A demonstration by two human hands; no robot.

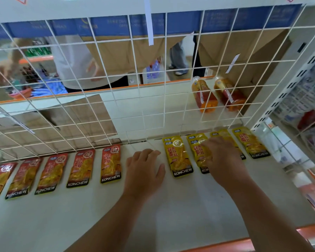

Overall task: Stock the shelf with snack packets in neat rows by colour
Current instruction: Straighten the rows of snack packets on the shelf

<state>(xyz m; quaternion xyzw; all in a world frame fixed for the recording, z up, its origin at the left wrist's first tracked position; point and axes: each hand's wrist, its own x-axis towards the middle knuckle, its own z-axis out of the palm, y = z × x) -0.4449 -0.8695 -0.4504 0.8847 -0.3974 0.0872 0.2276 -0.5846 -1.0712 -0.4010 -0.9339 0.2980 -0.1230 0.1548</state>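
Observation:
Several red KONCHEW snack packets (111, 164) lie flat in a row along the back left of the white shelf (153, 215). Several yellow KONCHEW packets (178, 157) continue the row at the back right. My left hand (144, 171) rests flat on the bare shelf in the gap between the red and yellow rows, holding nothing. My right hand (224, 157) lies on top of two yellow packets (200, 151) in the middle of the yellow row, fingers spread over them and hiding much of them. The farthest yellow packet (251, 144) lies by the right upright.
A white wire grid panel (116, 88) stands behind the packets. Beyond it lie cardboard sheets (76, 117) and two orange-red packs (205, 97), and a person in a white top (75, 66) stands there. A slotted upright (287, 95) bounds the right. The orange shelf edge (225, 245) runs along the front.

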